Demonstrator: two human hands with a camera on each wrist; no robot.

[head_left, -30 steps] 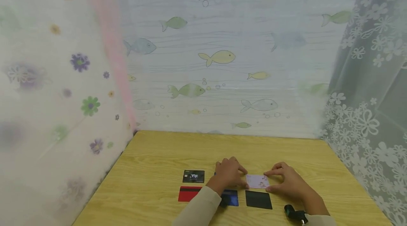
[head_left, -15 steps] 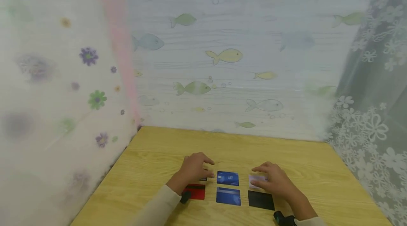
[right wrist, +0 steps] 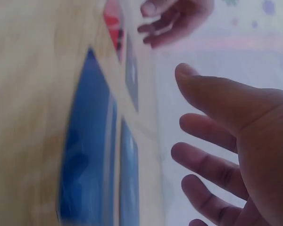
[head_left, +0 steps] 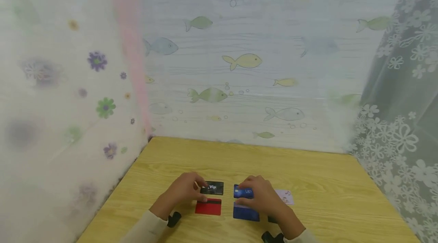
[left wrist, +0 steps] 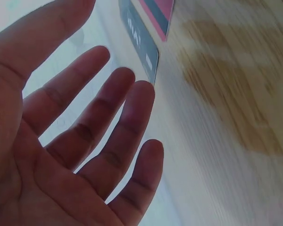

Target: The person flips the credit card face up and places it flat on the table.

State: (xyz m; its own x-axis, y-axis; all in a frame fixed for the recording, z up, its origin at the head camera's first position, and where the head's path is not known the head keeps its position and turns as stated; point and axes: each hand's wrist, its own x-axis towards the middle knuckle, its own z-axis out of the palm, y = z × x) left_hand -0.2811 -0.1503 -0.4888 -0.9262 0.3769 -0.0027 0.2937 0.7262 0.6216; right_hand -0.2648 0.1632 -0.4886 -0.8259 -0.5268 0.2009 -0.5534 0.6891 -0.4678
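My left hand (head_left: 184, 189) hovers at the left ends of the black Vip card (head_left: 216, 188) and the red card (head_left: 208, 208), its fingers spread and loosely bent. In the left wrist view nothing lies between the thumb and fingers of that hand (left wrist: 80, 132). My right hand (head_left: 263, 196) hangs over the blue VIP card (head_left: 242, 189) and the blue striped card (head_left: 245, 214), covering parts of both. Its fingers are relaxed and hold nothing in the right wrist view. Behind this hand, a pale pink card (head_left: 287, 196) and a black card (head_left: 272, 219) are partly hidden.
The cards lie flat in two rows on a wood-grain table (head_left: 184, 155). Fish-patterned sheeting (head_left: 239, 102) stands behind the table, with flowered sheeting (head_left: 68, 159) along the left. A small black device (head_left: 173, 219) sits at my left wrist.
My hands have let go of the pale pink card and moved left. The left hand has gone to the black Vip and red cards, the right hand over the blue ones.
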